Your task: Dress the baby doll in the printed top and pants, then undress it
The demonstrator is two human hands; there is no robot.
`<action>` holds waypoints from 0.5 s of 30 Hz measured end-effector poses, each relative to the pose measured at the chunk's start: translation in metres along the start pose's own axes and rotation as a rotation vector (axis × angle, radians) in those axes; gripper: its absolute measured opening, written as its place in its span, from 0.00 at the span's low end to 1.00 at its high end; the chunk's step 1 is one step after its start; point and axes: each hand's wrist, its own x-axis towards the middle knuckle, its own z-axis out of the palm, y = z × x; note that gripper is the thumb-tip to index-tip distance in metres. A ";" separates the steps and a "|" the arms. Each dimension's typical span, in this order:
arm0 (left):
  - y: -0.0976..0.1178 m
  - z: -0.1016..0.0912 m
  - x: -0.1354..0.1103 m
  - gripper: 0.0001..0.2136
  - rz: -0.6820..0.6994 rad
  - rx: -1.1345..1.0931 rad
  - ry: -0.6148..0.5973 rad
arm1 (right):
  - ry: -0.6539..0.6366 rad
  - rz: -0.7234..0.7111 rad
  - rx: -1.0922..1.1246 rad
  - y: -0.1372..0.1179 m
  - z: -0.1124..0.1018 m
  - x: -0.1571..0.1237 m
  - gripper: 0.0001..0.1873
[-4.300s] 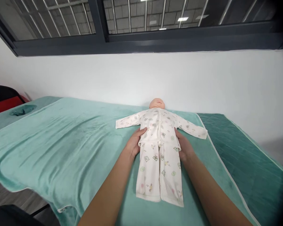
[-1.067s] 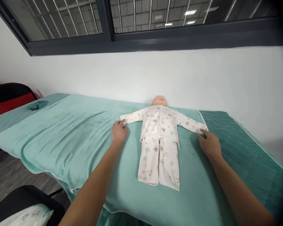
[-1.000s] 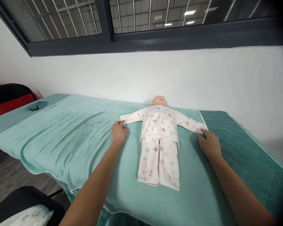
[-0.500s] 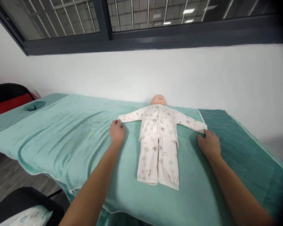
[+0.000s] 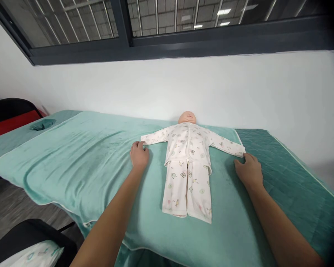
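Note:
A baby doll lies face up on a light teal blanket, its arms spread wide. It wears a white long-sleeved top with small printed figures. Matching white trousers lie straight below, and the top's hem overlaps their waist. My left hand is at the left sleeve's cuff, fingertips touching its end, thumb apart. At the other cuff, my right hand rests with its forefinger against the sleeve's edge and its thumb spread away. No hands or feet of the doll show beyond the cloth.
A darker green quilted cover lies under the blanket at right. Behind the bed stands a white wall below a dark-framed window. A black chair at lower left bears a white printed package. A black and red chair stands at far left.
The right hand has slid slightly off the cuff, outward and down. The left hand stays by its cuff, and the clothed doll lies as before. The view has shifted very slightly.

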 end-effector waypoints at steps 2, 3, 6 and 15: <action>0.000 0.000 0.000 0.20 -0.009 -0.010 0.004 | -0.019 0.016 -0.015 -0.002 -0.002 -0.001 0.32; 0.000 0.000 0.000 0.19 -0.013 -0.012 0.007 | -0.030 0.027 -0.024 -0.003 -0.003 -0.002 0.33; -0.001 0.001 0.001 0.19 -0.017 -0.015 0.010 | -0.060 0.054 -0.042 -0.007 -0.006 -0.006 0.35; 0.001 0.000 -0.001 0.16 -0.015 -0.037 0.028 | -0.114 -0.019 -0.156 -0.014 -0.014 -0.028 0.36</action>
